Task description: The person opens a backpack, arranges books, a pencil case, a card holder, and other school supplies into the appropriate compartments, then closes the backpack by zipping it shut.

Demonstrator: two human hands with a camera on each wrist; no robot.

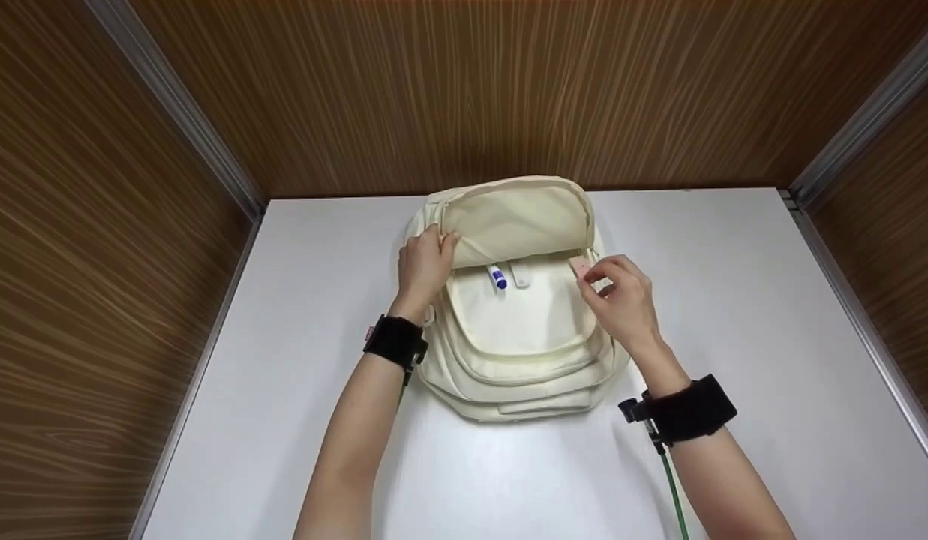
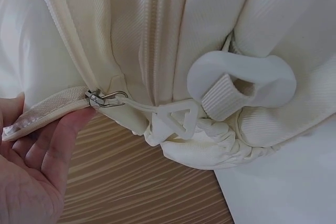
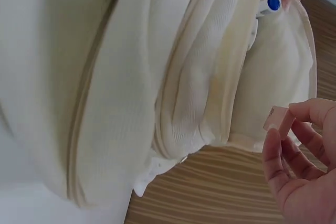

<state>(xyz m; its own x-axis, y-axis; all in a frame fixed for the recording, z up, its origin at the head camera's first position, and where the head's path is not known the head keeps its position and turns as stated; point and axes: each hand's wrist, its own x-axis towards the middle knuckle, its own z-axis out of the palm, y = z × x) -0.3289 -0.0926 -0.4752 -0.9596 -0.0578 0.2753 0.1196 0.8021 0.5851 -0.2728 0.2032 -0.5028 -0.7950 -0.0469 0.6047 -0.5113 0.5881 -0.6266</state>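
Note:
A cream backpack (image 1: 527, 322) lies on the white table with its front flap (image 1: 524, 221) raised. My left hand (image 1: 424, 262) grips the left edge of that flap, near a metal zipper slider (image 2: 95, 98) in the left wrist view. Between thumb and fingers, my right hand (image 1: 623, 300) pinches a small pink eraser (image 3: 280, 120) with tiny dark print, held at the right side of the opening. Inside the opening are a white marker with a blue cap (image 1: 498, 277) and a pale flat item (image 1: 520, 274), both partly hidden under the flap.
The white table (image 1: 734, 315) surrounds the backpack. Wood-patterned panels (image 1: 464, 97) stand behind and at both sides. A white triangular zipper pull (image 2: 178, 119) and a white plastic ring (image 2: 205, 74) are on the bag's side. A green cable (image 1: 674, 487) hangs from the right wrist strap.

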